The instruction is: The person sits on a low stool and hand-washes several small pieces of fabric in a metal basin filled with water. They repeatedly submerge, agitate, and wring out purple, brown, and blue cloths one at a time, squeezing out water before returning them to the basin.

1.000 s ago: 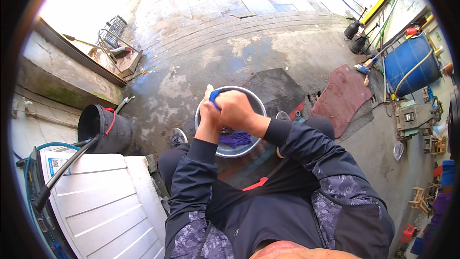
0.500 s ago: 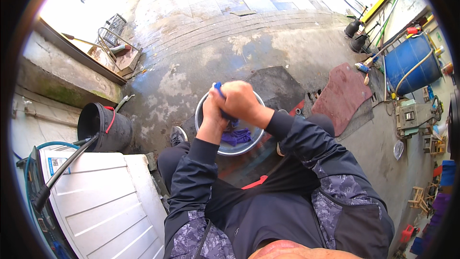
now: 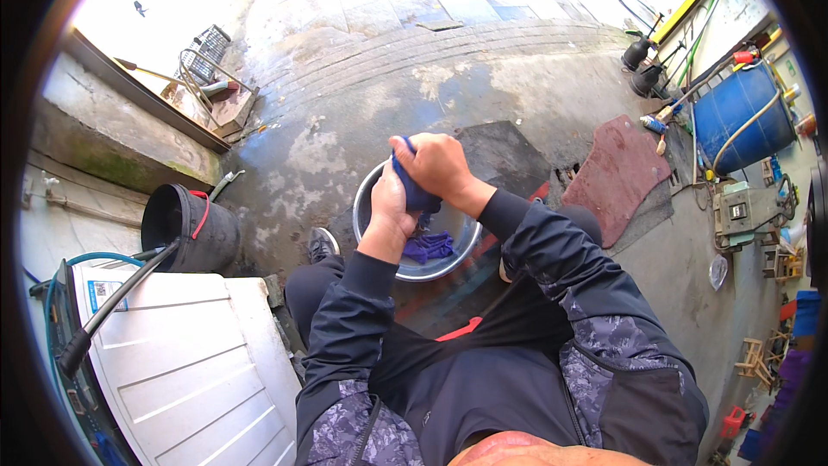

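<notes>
A bunched blue-purple cloth [image 3: 417, 195] is between my two hands, over a round metal basin [image 3: 473, 242] on the floor between my feet. My left hand [image 3: 389, 207] is closed against its left side. My right hand [image 3: 437, 166] grips its upper part from the right, thumb toward the left hand. Part of the cloth is hidden behind the fingers. Below, inside the basin, lies another crumpled purple cloth [image 3: 429, 248].
A black bucket [image 3: 220, 237] with a red handle stands at the left, beyond a white ribbed lid [image 3: 185, 354]. To the right are a dark red mat [image 3: 617, 177], a blue barrel [image 3: 743, 110] and a grey-green machine [image 3: 740, 211]. A wall ledge runs along the far left.
My hands have turned on the cloth, and more of it shows between them. The right hand has shifted slightly up and right. The basin has moved a little to the right.
</notes>
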### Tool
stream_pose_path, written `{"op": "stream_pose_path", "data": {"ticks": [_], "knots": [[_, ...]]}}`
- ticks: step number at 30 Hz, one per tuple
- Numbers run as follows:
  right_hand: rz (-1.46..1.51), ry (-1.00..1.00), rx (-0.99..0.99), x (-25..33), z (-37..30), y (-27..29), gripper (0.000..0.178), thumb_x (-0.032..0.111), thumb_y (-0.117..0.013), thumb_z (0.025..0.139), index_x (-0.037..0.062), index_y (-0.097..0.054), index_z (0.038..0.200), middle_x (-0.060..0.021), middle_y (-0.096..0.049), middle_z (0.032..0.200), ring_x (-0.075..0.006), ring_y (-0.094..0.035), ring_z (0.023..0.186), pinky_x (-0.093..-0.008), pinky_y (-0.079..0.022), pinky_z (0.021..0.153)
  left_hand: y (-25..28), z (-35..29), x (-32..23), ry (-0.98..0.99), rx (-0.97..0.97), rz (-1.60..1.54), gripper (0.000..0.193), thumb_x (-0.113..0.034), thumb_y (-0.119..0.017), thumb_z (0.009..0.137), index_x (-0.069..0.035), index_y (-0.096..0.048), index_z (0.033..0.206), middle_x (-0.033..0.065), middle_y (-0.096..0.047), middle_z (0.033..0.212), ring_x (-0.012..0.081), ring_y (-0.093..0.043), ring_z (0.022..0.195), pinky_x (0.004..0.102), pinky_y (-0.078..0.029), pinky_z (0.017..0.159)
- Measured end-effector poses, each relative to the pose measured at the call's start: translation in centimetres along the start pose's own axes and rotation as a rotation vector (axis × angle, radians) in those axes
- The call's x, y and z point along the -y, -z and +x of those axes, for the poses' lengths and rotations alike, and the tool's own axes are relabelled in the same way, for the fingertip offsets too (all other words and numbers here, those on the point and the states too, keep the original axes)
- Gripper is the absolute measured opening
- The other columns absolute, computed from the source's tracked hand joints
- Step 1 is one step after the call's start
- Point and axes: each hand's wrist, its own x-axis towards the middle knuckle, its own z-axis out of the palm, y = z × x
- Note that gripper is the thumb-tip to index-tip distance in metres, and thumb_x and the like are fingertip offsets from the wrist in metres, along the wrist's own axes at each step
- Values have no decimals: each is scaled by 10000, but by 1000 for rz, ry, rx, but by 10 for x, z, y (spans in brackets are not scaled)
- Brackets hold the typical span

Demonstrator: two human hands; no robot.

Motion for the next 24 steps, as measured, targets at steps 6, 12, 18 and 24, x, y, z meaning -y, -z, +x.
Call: {"op": "stream_pose_path", "data": {"ticks": [6, 12, 18, 24], "knots": [[166, 422, 118, 14, -23, 2, 443, 329, -752, 965, 68, -603, 640, -157, -629, 656, -388, -644, 611, -489, -519, 595, 16, 4, -18, -5, 280, -189, 357, -466, -576, 1109, -131, -699, 1118, 60, -749, 1066, 242, -733, 1002, 416, -607, 890], [13, -18, 3, -2, 1, 1, 495, 412, -678, 1025, 43, -718, 698, -192, -719, 726, -413, -715, 678, -509, -557, 600, 2, 1, 1, 2, 65, -47, 466, -509, -587, 1103, -97, -678, 1302, 83, -750, 1198, 271, -747, 1090, 461, -633, 926], [103, 386, 113, 14, -23, 2, 480, 371, -721, 995, 77, -607, 632, -166, -648, 640, -380, -667, 599, -482, -534, 590, 13, 4, -15, 51, 187, -172, 413, -474, -536, 1131, -107, -692, 1239, 91, -743, 1172, 259, -733, 1079, 409, -610, 911], [10, 13, -7, -2, 9, 7, 521, 421, -673, 1018, 67, -667, 634, -199, -686, 689, -399, -709, 655, -501, -560, 615, 5, 4, 0, 11, 65, -8, 438, -457, -523, 1131, -92, -661, 1330, 101, -738, 1268, 278, -725, 1162, 447, -606, 986]]}}
